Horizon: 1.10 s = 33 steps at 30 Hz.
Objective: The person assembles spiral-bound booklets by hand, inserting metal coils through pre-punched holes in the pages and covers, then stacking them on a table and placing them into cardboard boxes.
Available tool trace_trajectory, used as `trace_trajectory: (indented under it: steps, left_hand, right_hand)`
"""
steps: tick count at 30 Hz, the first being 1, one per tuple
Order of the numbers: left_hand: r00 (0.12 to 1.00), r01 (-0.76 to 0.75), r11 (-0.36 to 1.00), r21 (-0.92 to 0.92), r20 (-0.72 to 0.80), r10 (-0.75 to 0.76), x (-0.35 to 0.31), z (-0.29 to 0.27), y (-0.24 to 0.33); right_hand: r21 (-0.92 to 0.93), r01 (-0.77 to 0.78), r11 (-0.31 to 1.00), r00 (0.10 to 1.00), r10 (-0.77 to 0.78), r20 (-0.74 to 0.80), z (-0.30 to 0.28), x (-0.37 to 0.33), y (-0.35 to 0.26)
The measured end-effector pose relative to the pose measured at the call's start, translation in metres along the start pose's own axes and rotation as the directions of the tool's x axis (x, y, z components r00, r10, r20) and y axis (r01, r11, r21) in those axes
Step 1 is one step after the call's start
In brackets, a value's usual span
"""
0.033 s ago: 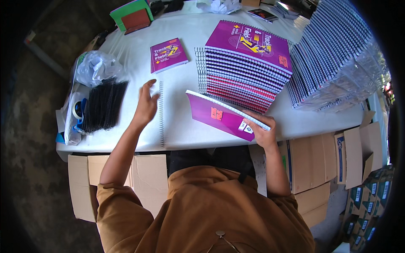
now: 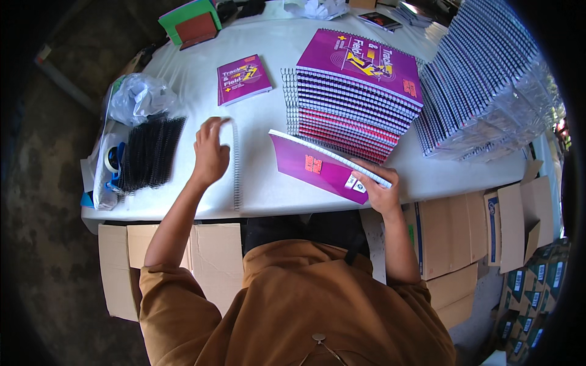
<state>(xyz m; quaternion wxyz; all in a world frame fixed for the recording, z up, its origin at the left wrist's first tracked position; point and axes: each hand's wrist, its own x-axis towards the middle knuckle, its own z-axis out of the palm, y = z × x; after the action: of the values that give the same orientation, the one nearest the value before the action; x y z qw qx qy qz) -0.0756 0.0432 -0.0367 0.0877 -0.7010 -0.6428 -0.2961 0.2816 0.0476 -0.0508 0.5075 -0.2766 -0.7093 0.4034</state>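
Observation:
At the upper end of a thin spiral binding coil (image 2: 237, 171), my left hand (image 2: 211, 152) has its fingers curled, the fingertips closed on the coil's tip. The coil runs from there toward the table's near edge, slightly blurred. My right hand (image 2: 383, 188) grips a purple notebook (image 2: 317, 166) by its right end, thumb on the cover and fingers behind. This notebook is tilted, and its upper page edge shows punched holes. Beyond it rises a stack of spiral-bound purple notebooks (image 2: 360, 61). Another purple notebook (image 2: 244, 80) lies flat beyond my left hand.
Black binding coils (image 2: 149, 152) lie bunched at the left, near a blue tape dispenser (image 2: 115, 161) and a crumpled plastic bag (image 2: 140, 97). A tall stack of bound notebooks (image 2: 482, 85) stands at the right. Cardboard boxes (image 2: 455, 232) sit below the table's near edge.
My left hand's fingers have drawn together at the coil's upper end. The coil has shifted slightly to the right. My right hand and its notebook stay in place.

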Motion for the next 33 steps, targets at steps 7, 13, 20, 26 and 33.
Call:
trace_trajectory:
  steps: [7,13,20,26,33]
  left_hand:
    - [0.824,-0.222,0.938,-0.267,0.462,0.327,-0.027,0.000,0.002]
    - [0.880,0.417,0.526,-0.742,0.475,-0.027,-0.008,-0.027,0.046]
    - [0.882,0.337,0.667,-0.664,0.471,0.023,0.010,-0.031,0.065]
    - [0.873,0.380,0.645,-0.663,0.487,-0.014,0.015,-0.028,0.066]
    - [0.811,0.533,0.451,-0.716,0.585,-0.029,0.033,-0.044,0.062]
  right_hand:
    - [0.063,-0.066,0.996,0.996,0.070,-0.051,0.001,0.000,0.004]
    - [0.092,-0.148,0.985,0.984,0.156,-0.088,0.002,-0.002,0.006]
    - [0.087,-0.109,0.990,0.988,0.117,-0.096,0.002,-0.001,0.006]
    - [0.094,-0.113,0.989,0.991,0.119,-0.060,0.002,-0.002,0.003]
    - [0.037,0.022,0.999,0.997,-0.024,0.067,-0.003,0.002,-0.001]
